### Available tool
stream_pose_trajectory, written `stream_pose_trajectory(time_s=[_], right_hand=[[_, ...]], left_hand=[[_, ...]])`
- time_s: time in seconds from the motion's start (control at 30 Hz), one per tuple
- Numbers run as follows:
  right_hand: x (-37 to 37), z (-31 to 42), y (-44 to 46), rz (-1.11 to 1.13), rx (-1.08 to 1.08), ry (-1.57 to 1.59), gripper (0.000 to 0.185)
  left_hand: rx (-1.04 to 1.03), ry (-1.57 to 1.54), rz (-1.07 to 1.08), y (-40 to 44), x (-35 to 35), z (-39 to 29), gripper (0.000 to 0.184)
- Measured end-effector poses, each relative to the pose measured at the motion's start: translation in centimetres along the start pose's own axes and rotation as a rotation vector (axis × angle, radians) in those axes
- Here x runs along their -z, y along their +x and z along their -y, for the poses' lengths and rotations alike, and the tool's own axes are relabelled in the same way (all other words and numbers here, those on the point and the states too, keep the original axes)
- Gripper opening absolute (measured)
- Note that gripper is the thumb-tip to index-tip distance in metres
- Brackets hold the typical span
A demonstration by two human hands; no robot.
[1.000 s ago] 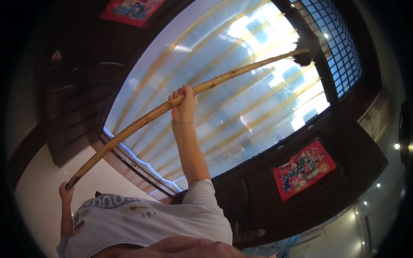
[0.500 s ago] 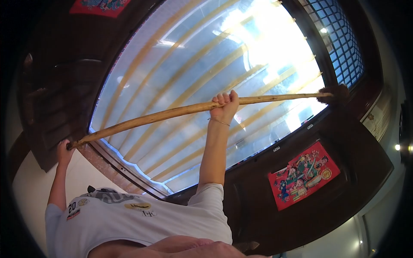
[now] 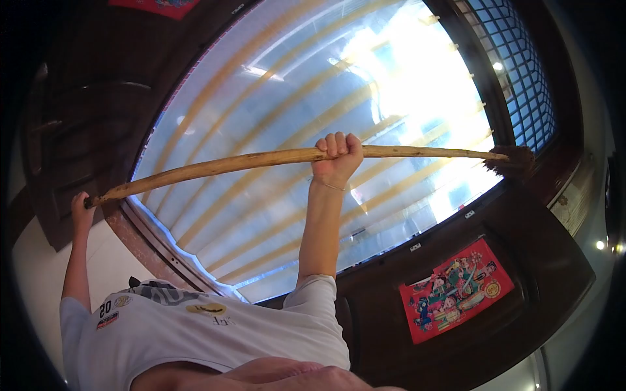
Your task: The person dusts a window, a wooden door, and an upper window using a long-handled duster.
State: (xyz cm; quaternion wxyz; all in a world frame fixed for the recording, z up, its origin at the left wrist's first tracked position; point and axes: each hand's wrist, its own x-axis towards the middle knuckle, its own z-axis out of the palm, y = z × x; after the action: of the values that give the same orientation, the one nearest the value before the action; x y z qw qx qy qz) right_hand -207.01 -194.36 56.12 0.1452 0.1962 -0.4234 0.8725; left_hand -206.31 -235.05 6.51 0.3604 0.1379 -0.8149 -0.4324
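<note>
A long wooden-handled broom (image 3: 248,160) spans the view, its pale handle slightly bowed. My right hand (image 3: 337,156) is raised in front of me, fingers wrapped round the middle of the handle. At far left my left hand (image 3: 81,212) is closed round the dark end of the handle. The brown bristle head (image 3: 512,161) is at the other end, at far right, overlapping the dark door frame in view. Whether the bristles touch the frame I cannot tell.
Behind the broom hangs a clear strip curtain (image 3: 241,215) with yellow bands, in a doorway. A dark wooden door (image 3: 541,274) carries a red poster (image 3: 456,293). Another dark door (image 3: 98,117) stands at left, and a lattice window (image 3: 515,72) at upper right.
My left hand and the handle end have shifted up and left in view. The bristle head sits slightly lower and further right. Both hands keep their hold.
</note>
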Motion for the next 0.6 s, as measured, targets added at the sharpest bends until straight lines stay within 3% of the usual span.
stream_pose_trajectory(time_s=[0.13,0.2,0.37,0.6], right_hand=[[-2.0,-3.2,-1.3,0.053,-0.031,-0.022,0.030],[-3.0,-4.8,-2.0,0.091,-0.057,-0.010,0.030],[-6.4,-8.2,-3.4,0.207,-0.137,0.052,0.025],[-12.3,-12.8,-5.7,0.272,-0.204,0.034,0.028]], left_hand=[[0.059,-0.016,0.019,-2.3,1.8,4.0,0.025],[0.064,0.009,-0.116,-3.5,2.8,5.7,0.024],[0.144,0.056,-0.155,-6.0,6.3,11.6,0.022],[0.268,0.061,-0.302,-9.6,12.4,14.1,0.021]])
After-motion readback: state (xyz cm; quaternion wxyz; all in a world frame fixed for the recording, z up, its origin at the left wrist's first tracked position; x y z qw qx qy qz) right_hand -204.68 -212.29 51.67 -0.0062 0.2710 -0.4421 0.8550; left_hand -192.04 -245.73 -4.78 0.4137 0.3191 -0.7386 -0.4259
